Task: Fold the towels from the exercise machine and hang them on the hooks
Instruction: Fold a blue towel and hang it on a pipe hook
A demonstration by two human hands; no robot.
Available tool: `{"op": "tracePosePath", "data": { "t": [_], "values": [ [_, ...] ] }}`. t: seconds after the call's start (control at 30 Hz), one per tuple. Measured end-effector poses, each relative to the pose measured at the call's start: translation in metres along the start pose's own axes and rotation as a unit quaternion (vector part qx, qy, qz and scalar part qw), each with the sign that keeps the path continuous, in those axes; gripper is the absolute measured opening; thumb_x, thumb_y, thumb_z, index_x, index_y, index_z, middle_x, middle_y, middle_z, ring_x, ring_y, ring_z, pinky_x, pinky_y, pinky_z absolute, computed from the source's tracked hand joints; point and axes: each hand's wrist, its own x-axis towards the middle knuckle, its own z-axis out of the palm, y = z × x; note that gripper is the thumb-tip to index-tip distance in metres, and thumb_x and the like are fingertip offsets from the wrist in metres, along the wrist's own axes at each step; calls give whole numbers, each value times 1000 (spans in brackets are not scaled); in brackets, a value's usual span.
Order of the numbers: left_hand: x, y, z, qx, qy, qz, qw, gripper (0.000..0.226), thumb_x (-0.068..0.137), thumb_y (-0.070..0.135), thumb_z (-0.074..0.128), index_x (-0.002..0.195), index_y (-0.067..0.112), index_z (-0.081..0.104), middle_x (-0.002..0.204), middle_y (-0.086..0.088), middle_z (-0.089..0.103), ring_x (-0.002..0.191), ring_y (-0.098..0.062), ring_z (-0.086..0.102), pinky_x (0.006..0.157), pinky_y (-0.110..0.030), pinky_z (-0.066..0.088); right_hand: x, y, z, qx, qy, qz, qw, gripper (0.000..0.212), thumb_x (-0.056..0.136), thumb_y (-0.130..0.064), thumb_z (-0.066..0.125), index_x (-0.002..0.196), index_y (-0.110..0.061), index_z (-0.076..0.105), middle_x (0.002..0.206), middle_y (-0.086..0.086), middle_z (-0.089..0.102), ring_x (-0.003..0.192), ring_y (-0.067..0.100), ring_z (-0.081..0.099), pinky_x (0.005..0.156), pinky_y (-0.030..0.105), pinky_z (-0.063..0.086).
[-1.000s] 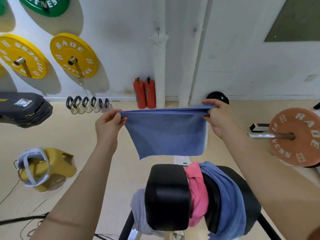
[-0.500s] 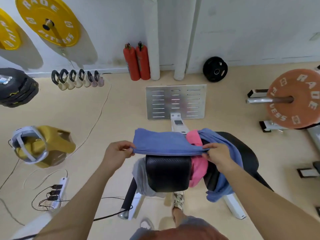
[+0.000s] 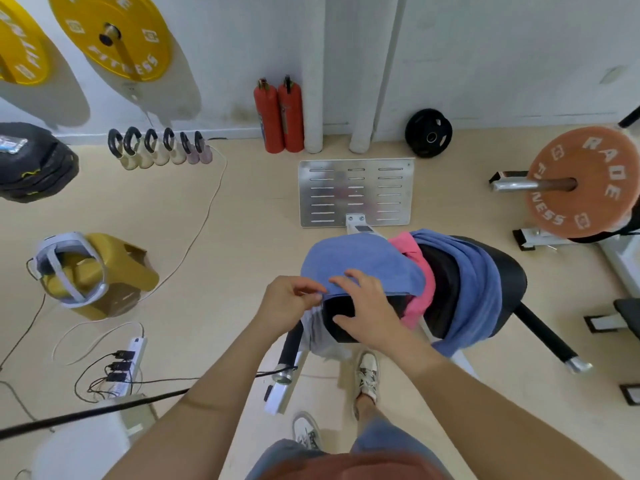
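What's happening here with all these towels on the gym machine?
A person is working through towels on an exercise machine. One blue towel lies draped over the machine's black pad. The left hand pinches its near edge, while the right hand rests on it with fingers spread. A pink towel, a second blue towel and a pale grey towel hang bunched on the machine. No hooks show in this view.

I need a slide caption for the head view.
Left hand pinches a blue towel; right hand rests on it, atop a black pad.
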Motion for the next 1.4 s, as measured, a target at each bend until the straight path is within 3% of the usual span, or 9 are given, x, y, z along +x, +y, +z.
{"op": "tracePosePath", "data": {
  "t": [0.2,0.33,0.47,0.6,0.7,0.83,0.93,1.2,1.4],
  "values": [
    [2,7,7,-18,6,19,1000,17,80,-7,66,89,5,75,74,0,70,60,5,61,63,-8,45,12,-17,4,41,61,-27,997,12,87,-10,55,93,-13,65,89,3,62,81,19,52,68,26,34],
    [12,14,17,-17,33,23,999,22,85,-4,60,82,14,73,76,2,68,63,1,59,65,-10,46,21,12,-18,-5,83,-4,996,9,86,-11,58,84,-8,66,81,8,65,79,27,56,68,37,40],
    [25,31,21,-48,80,1,996,27,90,-4,48,79,15,64,73,-6,60,56,-14,58,51,-13,42,21,54,-38,96,140,105,980,22,85,0,53,91,-13,71,91,-3,62,87,12,52,81,21,38],
    [44,43,34,-79,73,-73,992,30,98,4,29,84,16,52,75,-11,59,50,-19,63,50,-26,49,24,102,-58,428,243,397,775,31,87,-1,47,112,-3,65,99,6,61,98,27,54,95,40,46],
    [52,43,38,-81,73,-55,993,29,95,-3,30,81,11,50,68,-13,51,39,-12,50,48,-26,44,19,120,-57,539,170,492,662,27,89,-17,50,113,-7,59,97,12,61,86,30,57,85,46,50],
    [52,41,31,-99,62,-73,990,29,92,-9,30,80,6,51,68,-12,41,42,-15,34,38,-18,31,20,130,-45,615,74,499,606,25,91,-39,56,102,-17,57,101,13,62,86,26,58,76,43,48],
    [51,40,29,-109,37,-92,989,33,93,-9,30,76,9,53,69,-11,42,49,-19,34,38,-19,34,32,133,-34,635,57,493,593,22,88,-36,64,93,-15,60,75,6,63,74,18,55,65,32,50],
    [41,40,26,-129,51,-103,985,30,95,-7,33,79,7,55,65,-9,45,44,-14,39,41,-17,37,55,130,-61,585,155,421,676,27,88,-6,58,115,0,60,85,11,60,66,22,54,54,28,46],
    [30,46,31,-134,95,-85,983,28,92,-3,42,82,12,62,66,-11,49,49,-14,43,45,-19,31,100,71,-129,408,219,218,859,14,76,-16,66,84,-6,60,77,8,56,71,22,52,64,32,46]
  ]
}}
